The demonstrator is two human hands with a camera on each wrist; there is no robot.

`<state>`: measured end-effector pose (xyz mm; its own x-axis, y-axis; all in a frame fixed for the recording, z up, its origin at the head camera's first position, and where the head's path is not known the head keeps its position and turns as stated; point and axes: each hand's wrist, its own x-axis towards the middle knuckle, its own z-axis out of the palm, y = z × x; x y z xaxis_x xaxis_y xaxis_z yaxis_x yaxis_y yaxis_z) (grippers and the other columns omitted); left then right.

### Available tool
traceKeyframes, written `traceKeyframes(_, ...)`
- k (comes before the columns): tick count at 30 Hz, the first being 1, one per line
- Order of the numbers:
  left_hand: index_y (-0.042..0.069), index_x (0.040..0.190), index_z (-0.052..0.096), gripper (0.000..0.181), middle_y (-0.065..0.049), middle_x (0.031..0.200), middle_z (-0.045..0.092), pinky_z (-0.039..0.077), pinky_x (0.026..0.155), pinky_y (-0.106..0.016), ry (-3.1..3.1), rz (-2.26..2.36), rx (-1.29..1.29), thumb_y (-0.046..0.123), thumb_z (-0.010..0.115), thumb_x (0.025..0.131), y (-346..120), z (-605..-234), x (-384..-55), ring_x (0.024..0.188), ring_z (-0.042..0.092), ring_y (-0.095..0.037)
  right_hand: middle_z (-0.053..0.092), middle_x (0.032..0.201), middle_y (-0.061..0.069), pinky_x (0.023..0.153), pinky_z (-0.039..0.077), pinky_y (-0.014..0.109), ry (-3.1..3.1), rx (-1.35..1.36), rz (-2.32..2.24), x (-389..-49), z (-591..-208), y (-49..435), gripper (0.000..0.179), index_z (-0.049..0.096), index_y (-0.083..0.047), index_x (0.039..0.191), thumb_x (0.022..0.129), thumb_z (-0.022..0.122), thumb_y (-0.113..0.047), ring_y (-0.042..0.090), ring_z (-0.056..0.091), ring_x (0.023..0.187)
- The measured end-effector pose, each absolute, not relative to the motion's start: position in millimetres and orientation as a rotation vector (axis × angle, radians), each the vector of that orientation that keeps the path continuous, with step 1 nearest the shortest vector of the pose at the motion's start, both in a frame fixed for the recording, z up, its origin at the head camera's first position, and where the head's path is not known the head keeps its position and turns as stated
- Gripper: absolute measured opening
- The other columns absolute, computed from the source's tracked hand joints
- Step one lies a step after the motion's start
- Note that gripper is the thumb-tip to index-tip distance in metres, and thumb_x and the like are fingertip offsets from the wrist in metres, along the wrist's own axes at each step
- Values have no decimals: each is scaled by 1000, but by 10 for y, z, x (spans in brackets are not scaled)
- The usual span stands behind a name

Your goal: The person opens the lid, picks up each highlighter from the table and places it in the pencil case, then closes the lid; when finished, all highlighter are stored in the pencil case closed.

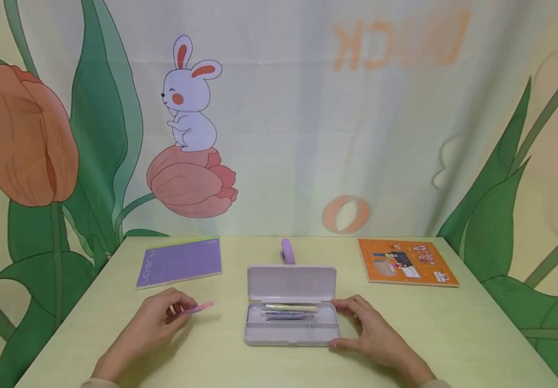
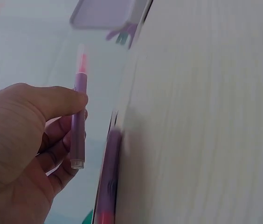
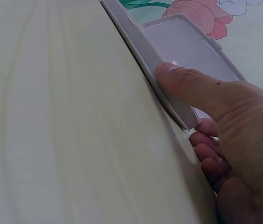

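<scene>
In the head view my left hand (image 1: 160,318), left of the pencil case, pinches a highlighter (image 1: 196,309). Its purple barrel and pink tip under a clear cap show in the left wrist view, with the thumb across the barrel (image 2: 79,121). The pale lilac pencil case (image 1: 279,341) lies with its lid (image 1: 291,283) raised at the back. Several pens (image 1: 288,313), one of them yellow, lie in its long rear compartment. My right hand (image 1: 381,337) grips the case's right end, thumb (image 3: 178,77) on the front corner and fingers at the rear side.
A purple stapler (image 1: 286,251) is behind the case lid. At the back left lies a purple notebook (image 1: 182,263) over something green; at the back right, an orange booklet (image 1: 407,262). A curtain printed with tulips and a rabbit hangs behind the table (image 1: 240,366).
</scene>
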<state>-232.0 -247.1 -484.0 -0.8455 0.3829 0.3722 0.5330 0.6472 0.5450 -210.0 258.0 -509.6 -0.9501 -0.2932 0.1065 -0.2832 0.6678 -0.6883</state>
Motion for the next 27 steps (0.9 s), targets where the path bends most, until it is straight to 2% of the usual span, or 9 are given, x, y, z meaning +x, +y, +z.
traceKeyframes(7,18,106,81,22,12,94,68,56,70,-25,-2634,-1045,-977,0,84,95,-2037,-4770,-2347,83,60,-3,60,128,-9,103,52,30,2865,-474,-1174,-2085,-5111,2569,84,66,-26,149,78,99,-56,15,58,117)
traceKeyframes(16,9,105,79,23,2,96,71,58,70,-23,-2473,-1078,-1310,-8,81,91,-1445,-4700,-2421,86,63,-8,59,128,-10,103,52,29,2856,-446,-1166,-2103,-5124,2558,85,65,-27,149,77,99,-58,15,57,117)
traceKeyframes(23,10,105,79,22,3,95,70,55,72,-18,-2478,-990,-1363,-7,82,91,-1110,-4721,-2456,85,61,-4,60,128,-9,105,52,31,2855,-422,-1158,-2107,-5116,2550,86,65,-27,150,77,99,-59,15,57,117)
traceKeyframes(27,9,108,80,17,3,95,70,55,73,-18,-2544,-995,-1374,-1,82,95,-988,-4795,-2432,84,60,-1,59,128,-10,105,52,31,2855,-419,-1162,-2108,-5125,2548,86,66,-26,149,77,99,-58,15,57,117)
